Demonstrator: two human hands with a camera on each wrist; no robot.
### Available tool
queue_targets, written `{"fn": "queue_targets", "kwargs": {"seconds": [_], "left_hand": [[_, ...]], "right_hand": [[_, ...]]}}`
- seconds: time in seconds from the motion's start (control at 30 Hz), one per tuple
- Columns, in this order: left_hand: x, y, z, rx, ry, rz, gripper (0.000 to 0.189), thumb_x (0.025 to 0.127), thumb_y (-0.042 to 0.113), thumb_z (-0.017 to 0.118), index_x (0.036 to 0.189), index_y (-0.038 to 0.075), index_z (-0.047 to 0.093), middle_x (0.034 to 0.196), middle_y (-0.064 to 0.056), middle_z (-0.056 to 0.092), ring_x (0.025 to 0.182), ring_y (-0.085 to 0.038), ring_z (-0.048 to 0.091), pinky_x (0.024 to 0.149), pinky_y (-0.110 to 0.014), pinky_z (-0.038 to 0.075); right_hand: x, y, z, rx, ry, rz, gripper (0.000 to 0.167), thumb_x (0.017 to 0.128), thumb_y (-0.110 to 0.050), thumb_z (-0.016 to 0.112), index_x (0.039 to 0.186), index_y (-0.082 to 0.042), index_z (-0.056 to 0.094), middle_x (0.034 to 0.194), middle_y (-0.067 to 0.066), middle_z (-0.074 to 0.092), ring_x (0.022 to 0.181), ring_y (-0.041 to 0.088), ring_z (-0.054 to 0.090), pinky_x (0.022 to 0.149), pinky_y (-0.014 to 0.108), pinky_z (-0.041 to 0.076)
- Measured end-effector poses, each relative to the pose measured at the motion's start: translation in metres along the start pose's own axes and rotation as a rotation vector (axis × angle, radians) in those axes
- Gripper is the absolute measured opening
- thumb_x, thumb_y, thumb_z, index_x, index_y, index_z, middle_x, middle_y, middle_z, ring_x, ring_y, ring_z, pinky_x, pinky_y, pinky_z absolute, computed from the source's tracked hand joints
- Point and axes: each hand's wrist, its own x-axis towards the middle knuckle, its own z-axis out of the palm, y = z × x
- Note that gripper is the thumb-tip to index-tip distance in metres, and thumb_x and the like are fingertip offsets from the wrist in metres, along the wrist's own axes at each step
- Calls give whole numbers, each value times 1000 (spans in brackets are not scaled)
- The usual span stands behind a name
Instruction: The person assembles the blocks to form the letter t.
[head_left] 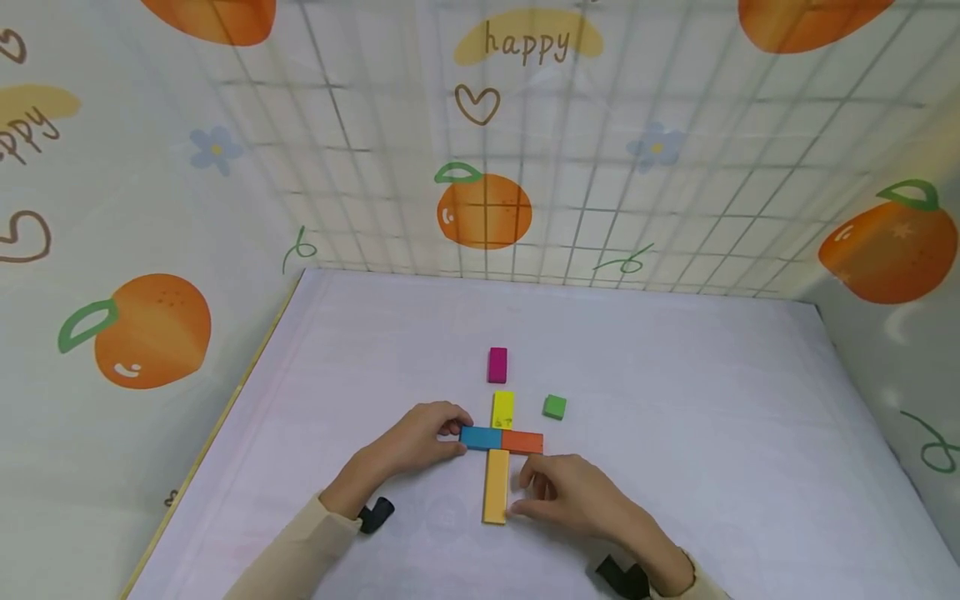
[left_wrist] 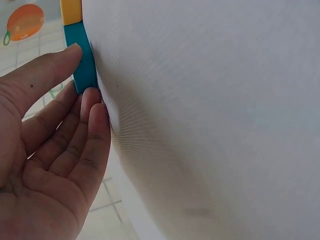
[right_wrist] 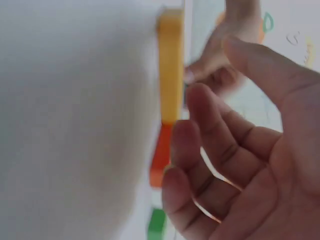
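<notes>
My left hand [head_left: 422, 439] pinches the outer end of a blue block [head_left: 480, 438]. In the left wrist view the thumb lies on that blue block [left_wrist: 81, 60], fingertips at its end. An orange-red block [head_left: 522, 442] continues the blue one to the right. A yellow block [head_left: 503, 409] stands just beyond them, and a longer amber block [head_left: 496, 487] runs from them towards me, forming a cross. My right hand [head_left: 573, 497] is beside the amber block, its fingers loosely bent and holding nothing. The right wrist view shows these fingers close to the amber block [right_wrist: 171, 70].
Beyond the cross lies a magenta block [head_left: 497, 365], and a small green block [head_left: 554, 407] sits to the right of the yellow one. The white tabletop [head_left: 675, 375] is bounded by printed sheets with oranges at the back and sides. Black straps show at both wrists.
</notes>
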Motion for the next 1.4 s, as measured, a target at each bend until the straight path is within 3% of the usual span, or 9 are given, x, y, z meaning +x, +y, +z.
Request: {"fn": "queue_targets", "kwargs": {"seconds": [0.17, 0.37, 0.53, 0.77, 1.0, 1.4], "left_hand": [[0, -1, 0, 3, -5, -3, 35, 88, 19, 79, 121, 13, 67, 101, 7, 60, 93, -14, 55, 84, -27, 51], [-1, 1, 0, -4, 2, 9, 34, 88, 18, 78, 120, 13, 67, 100, 7, 61, 93, -15, 55, 83, -28, 51], [-2, 1, -1, -3, 2, 11, 34, 88, 18, 78, 120, 12, 67, 101, 7, 61, 94, -15, 56, 84, -29, 52], [-2, 2, -2, -4, 2, 3, 34, 89, 18, 78, 120, 12, 67, 101, 7, 61, 94, -14, 56, 85, -28, 51], [-3, 2, -2, -12, -1, 8, 34, 89, 17, 78, 121, 12, 67, 102, 7, 62, 94, -14, 56, 84, -27, 52], [-3, 2, -2, -13, 7, 8, 34, 88, 17, 78, 120, 13, 67, 102, 6, 62, 94, -15, 56, 84, -28, 52]], "right_hand": [[6, 7, -25, 13, 106, -38, 25, 87, -38, 78, 99, -19, 67, 78, -15, 59, 70, 8, 56, 60, 26, 50], [28, 18, -53, -9, 264, -121, 20, 88, -24, 79, 100, -13, 68, 80, -13, 60, 73, 10, 56, 59, 27, 49], [47, 26, -66, 5, 323, -120, 22, 88, -20, 79, 103, -8, 68, 82, -9, 62, 76, 13, 57, 59, 28, 48], [74, 37, -68, 8, 311, -39, 26, 90, -21, 77, 109, -6, 69, 91, -3, 66, 82, 17, 58, 65, 31, 51], [75, 49, -64, 16, 263, 63, 30, 87, -21, 80, 111, -8, 69, 102, 2, 66, 90, 21, 58, 74, 33, 52], [64, 64, -61, -24, 178, 29, 37, 82, -16, 84, 114, -9, 68, 103, 1, 64, 90, 20, 56, 79, 36, 52]]}}
